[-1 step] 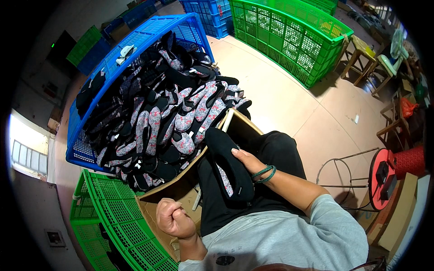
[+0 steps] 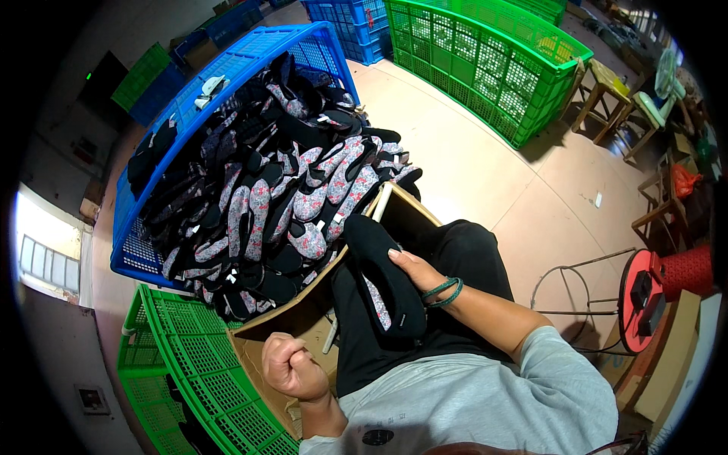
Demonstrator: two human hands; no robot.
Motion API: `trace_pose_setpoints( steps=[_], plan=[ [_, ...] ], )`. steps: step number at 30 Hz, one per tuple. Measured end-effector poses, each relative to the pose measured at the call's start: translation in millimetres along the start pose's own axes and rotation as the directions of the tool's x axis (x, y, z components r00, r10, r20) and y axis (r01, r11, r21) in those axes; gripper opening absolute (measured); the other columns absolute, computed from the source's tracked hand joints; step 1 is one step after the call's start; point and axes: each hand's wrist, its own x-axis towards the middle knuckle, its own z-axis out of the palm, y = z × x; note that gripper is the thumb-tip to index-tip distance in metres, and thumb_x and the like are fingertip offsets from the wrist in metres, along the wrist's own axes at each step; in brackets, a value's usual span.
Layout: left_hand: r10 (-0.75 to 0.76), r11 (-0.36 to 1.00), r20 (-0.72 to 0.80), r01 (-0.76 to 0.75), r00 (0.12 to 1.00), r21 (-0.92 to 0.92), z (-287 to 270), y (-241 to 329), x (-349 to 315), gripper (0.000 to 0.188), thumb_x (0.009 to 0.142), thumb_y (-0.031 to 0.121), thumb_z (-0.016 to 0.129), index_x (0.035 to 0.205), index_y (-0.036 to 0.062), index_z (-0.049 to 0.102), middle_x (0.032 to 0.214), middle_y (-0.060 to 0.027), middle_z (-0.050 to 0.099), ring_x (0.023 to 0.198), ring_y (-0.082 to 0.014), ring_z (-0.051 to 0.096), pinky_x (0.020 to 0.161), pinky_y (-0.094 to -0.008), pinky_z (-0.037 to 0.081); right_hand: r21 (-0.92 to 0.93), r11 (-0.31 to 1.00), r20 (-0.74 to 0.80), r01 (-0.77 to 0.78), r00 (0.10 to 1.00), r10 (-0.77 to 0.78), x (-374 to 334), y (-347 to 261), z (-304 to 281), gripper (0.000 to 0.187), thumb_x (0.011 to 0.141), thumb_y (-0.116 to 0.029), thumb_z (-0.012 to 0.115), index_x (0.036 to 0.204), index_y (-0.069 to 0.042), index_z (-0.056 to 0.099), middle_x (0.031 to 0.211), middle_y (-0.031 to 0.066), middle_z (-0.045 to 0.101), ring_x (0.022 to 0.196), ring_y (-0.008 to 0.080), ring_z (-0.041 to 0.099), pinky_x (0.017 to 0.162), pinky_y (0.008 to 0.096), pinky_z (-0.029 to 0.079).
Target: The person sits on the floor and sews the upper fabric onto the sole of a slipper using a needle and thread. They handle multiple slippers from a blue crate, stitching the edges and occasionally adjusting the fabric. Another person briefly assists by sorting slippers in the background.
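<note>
My right hand point(image 2: 417, 273) grips a black fabric slipper point(image 2: 362, 241) over my lap, thumb on its upper side near the middle. Through the slipper's opening shows a strip of floral lining, and its toe or heel end points up and left. Curled into a fist, my left hand point(image 2: 294, 368) hangs above an open cardboard box point(image 2: 258, 345), apart from the slipper. Whatever the fist may hold is hidden. Beyond the box lies a large heap of slippers point(image 2: 311, 201), black with grey and pink floral parts, spilling out of a tipped blue crate point(image 2: 227, 64).
A green crate point(image 2: 201, 364) stands at the lower left beside the cardboard box. Farther off is a big green crate point(image 2: 485, 68), with blue crates point(image 2: 349, 30) next to it. On the right are a round red-topped stool point(image 2: 637, 299) with wire legs and wooden stools point(image 2: 599, 98).
</note>
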Motion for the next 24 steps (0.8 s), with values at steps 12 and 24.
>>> trace_pose_setpoints(
  steps=[12, 24],
  plan=[
    [0.008, 1.000, -0.010, -0.008, 1.000, 0.030, 1.7, 1.9, 1.4, 0.015, 0.075, -0.007, 0.045, 0.079, -0.0016, 0.059, 0.061, -0.0037, 0.044, 0.056, -0.0137, 0.041, 0.053, -0.0259, 0.032, -0.008, 1.000, -0.009, -0.016, 1.000, 0.016, -1.5, -2.0, 1.3, 0.054, 0.098, -0.046, 0.053, 0.129, -0.002, 0.054, 0.114, 0.0069, 0.063, 0.098, 0.0137, 0.060, 0.087, 0.0280, 0.049],
    [-0.023, 0.998, -0.032, 0.026, 0.999, 0.065, 4.1, 5.2, 3.2, 0.016, 0.072, -0.005, 0.046, 0.078, 0.0015, 0.060, 0.052, -0.0032, 0.042, 0.053, -0.0187, 0.044, 0.054, -0.0305, 0.037, -0.026, 0.999, -0.008, -0.021, 1.000, 0.021, -0.2, -1.3, 0.1, 0.056, 0.098, -0.048, 0.053, 0.130, -0.002, 0.052, 0.115, 0.0068, 0.062, 0.099, 0.0136, 0.060, 0.088, 0.0275, 0.049]
  ],
)
